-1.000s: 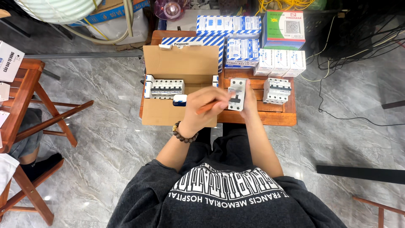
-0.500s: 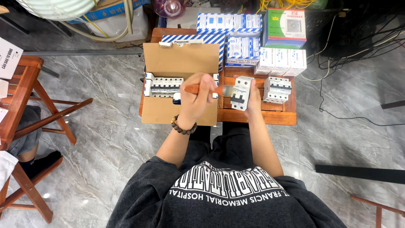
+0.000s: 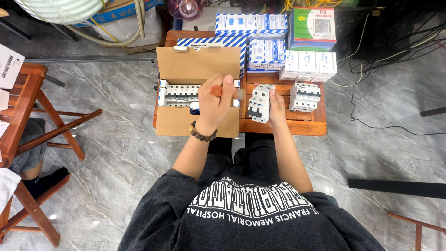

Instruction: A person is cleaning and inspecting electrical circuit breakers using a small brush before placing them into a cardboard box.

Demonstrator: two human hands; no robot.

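Grey marble-pattern floor; a small wooden worktop (image 3: 283,126) stands in front of the seated person, with wooden chairs (image 3: 32,121) off to the left. Blue-and-white cartons (image 3: 253,24) are stacked along its far edge.

Left hand (image 3: 214,103), beaded bracelet at the wrist, is closed around an orange-handled screwdriver (image 3: 216,91), held level over an open cardboard box (image 3: 197,88). The shaft is blurred, so the tip position can't be read. A row of white breakers (image 3: 181,94) sits inside the box.

Right hand (image 3: 277,108) is curled round the right side of a white two-pole circuit breaker (image 3: 259,103), steadying it on the worktop just right of the box. A second breaker block (image 3: 304,96) stands apart, further right.

Handling, as judged: the breaker is a rigid moulded-plastic block, probably fairly dense for its bulk, not fragile. The smooth flat sides suit a thumb-and-finger clamp across the body; keep off the black toggles and the terminal openings.
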